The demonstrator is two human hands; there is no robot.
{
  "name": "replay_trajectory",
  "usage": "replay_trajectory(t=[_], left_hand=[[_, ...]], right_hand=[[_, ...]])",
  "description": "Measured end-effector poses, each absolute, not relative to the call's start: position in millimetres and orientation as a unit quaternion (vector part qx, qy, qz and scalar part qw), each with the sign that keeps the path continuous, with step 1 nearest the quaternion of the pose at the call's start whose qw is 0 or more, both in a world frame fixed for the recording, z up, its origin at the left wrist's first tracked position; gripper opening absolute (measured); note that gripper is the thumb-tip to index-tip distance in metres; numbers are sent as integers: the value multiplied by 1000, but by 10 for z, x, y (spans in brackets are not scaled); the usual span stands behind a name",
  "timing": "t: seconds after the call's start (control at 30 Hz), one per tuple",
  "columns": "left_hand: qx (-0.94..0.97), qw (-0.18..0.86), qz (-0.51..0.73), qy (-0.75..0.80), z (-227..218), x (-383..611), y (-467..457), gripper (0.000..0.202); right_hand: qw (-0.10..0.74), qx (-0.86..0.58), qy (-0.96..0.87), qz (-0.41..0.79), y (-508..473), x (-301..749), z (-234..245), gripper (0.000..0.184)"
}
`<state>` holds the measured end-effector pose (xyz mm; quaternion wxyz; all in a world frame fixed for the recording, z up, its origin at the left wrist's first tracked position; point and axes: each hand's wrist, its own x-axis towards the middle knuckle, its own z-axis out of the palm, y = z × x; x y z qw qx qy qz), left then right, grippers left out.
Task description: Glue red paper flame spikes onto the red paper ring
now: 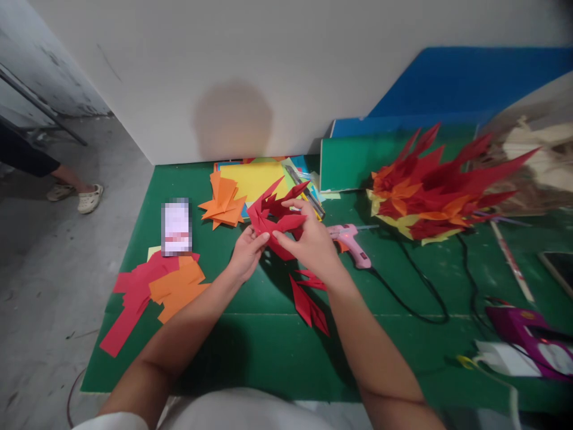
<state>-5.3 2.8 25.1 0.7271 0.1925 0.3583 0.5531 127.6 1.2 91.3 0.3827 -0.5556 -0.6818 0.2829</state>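
Note:
Both my hands meet over the middle of a green mat (250, 352) and hold a red folded paper piece (274, 216) with several pointed spikes. My left hand (247, 251) pinches its lower left edge. My right hand (310, 239) grips its right side, fingers curled over the spikes. Below my right wrist lie loose red folded points (308, 304). A pink glue gun (351, 242) rests just right of my right hand, its black cord (416, 298) trailing off.
Orange folded pieces (222, 203) and coloured sheets (255, 179) lie at the back. Red and orange strips (152, 292) and a phone (176, 227) sit left. A large red-orange-yellow spiky paper form (430, 191) stands right. Another person's feet (76, 194) are on the floor, far left.

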Motion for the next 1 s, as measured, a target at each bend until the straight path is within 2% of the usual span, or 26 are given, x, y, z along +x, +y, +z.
replay_trajectory(t=[0.1,0.2,0.4,0.6,0.73,0.9,1.0], left_hand=[[196,722,555,364,247,-62,44,42],[191,721,562,357,241,-78,64,43],[185,707,577,364,202,-119,111,41],[206,693,582,371,183,-155,136,39],[216,714,549,377,189,-150,110,48],[224,678,561,419,129,-124,112,54],[226,642,584,443,82,-144,140,53]], right_hand=[[382,-541,-687,299,15,1294,904,51],[345,-536,-699,325,20,1337,877,54],[247,-559,-739,284,15,1420,887,41],[289,-554,-744,236,42,1388,864,29],[309,-558,-746,191,47,1325,817,24],[326,-544,-745,209,39,1288,849,25],[368,-551,-716,219,54,1391,884,25]])
